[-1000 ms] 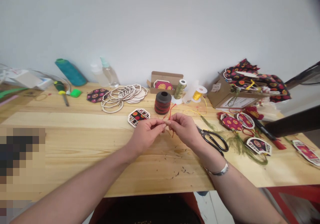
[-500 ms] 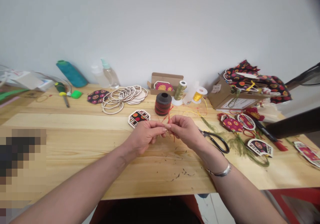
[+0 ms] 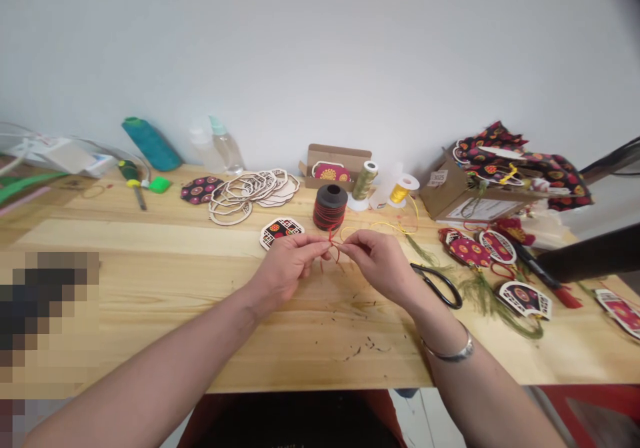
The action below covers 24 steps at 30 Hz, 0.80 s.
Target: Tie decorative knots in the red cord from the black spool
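Red cord (image 3: 336, 248) stretches between my two hands, with loose ends hanging below. My left hand (image 3: 290, 265) pinches it between thumb and forefinger. On the other side, my right hand (image 3: 383, 261) also has its fingertips closed on the cord. Just behind the hands stands a dark spool (image 3: 330, 208) wound with red and black cord. An octagonal patterned ornament (image 3: 281, 231) lies behind my left hand, partly covered by it. Black-handled scissors (image 3: 443, 288) rest to the right of my right hand, which hides their blades.
Wooden frames (image 3: 250, 191), a green thread spool (image 3: 365, 181) and a yellow spool (image 3: 403, 188) stand or lie toward the wall. Right are a cardboard box (image 3: 450, 191) with cloth, finished ornaments (image 3: 525, 299) and a black post (image 3: 590, 251). A screwdriver (image 3: 133, 181) lies left.
My hands have moved slightly apart, and more of the red cord shows between them. The whole view has shifted a little, so things sit slightly farther right.
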{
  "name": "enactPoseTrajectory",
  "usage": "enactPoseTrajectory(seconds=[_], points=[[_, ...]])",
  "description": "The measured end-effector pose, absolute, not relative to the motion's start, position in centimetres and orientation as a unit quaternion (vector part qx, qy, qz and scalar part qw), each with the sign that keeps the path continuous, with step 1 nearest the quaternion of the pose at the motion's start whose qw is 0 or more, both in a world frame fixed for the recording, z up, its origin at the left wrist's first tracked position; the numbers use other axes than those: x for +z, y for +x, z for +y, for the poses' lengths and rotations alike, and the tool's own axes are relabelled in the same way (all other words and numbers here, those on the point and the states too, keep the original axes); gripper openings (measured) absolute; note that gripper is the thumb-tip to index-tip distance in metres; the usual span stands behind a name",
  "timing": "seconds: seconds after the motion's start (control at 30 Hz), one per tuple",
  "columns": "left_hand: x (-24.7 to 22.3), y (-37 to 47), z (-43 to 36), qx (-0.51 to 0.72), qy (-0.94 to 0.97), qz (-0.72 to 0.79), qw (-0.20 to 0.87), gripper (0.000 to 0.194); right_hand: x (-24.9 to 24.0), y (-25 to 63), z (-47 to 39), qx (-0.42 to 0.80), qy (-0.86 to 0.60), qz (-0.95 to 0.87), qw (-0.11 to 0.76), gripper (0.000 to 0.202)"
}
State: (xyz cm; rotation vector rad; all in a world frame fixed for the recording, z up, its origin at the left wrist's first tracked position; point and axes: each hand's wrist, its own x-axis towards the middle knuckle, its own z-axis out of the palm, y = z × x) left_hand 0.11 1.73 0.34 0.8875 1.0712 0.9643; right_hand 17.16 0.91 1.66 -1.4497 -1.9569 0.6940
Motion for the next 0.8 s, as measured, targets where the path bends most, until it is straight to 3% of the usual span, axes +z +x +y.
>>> enactPoseTrajectory(seconds=[0.27,0.47,0.6,0.67,0.8], points=[[0.5,0.2,1.7,0.453,0.355,0.47,0.67,0.015,1.6,15.8,-0.9,0.091,-0.521,-0.799,0.288,0.022],[0.3,-0.1,1.8,0.431,0.314,0.445,0.72,0.015,0.7,15.1,-1.3,-0.084,-0.406,-0.892,0.182,0.019],[0.2,-0.3,2.0,0.421,0.285,0.409,0.758,0.013,0.7,15.2,-1.2,-0.103,-0.348,-0.922,0.132,0.019],[0.2,-0.3,2.1,0.422,0.274,0.402,0.765,0.013,1.1,15.5,-1.1,-0.056,-0.33,-0.926,0.172,0.021],[0.3,-0.1,1.9,0.431,0.275,0.408,0.757,0.013,1.7,15.9,-0.4,0.103,-0.403,-0.834,0.363,0.028]])
